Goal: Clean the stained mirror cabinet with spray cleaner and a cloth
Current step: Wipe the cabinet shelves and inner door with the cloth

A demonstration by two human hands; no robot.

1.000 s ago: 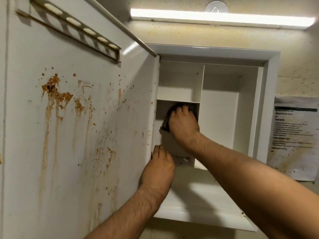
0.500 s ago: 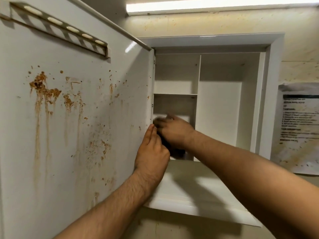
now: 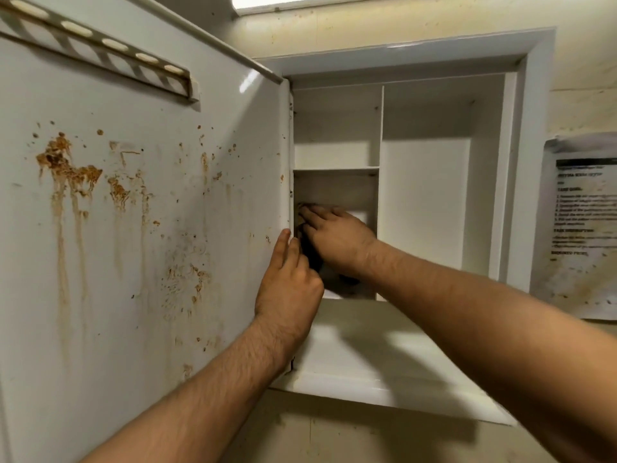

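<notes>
Cabinet, white, wall-mounted, square-framed: standing open, its interior split by an upright divider, with a short white shelf crossing the left half.

Door, white, glossy inner face: swinging out to the left, carrying a slotted white rail near its top. Rust-brown stains are running down it in streaks and specks, thickest at upper left.

Left hand: resting against the door's hinge-side edge, fingers straight and together, grasping nothing.

Right hand: reaching into the lower-left compartment under the shelf, fingers stretched out flat and pressing on a dark, crumpled cloth; not clenched round it.

Cloth: lying under that palm against the compartment's left side, just beside the left fingertips, mostly hidden.

Printed paper sheet, wrinkled and spotted: hanging on the wall right of the cabinet, text unreadable.

Strip light: glowing above.
</notes>
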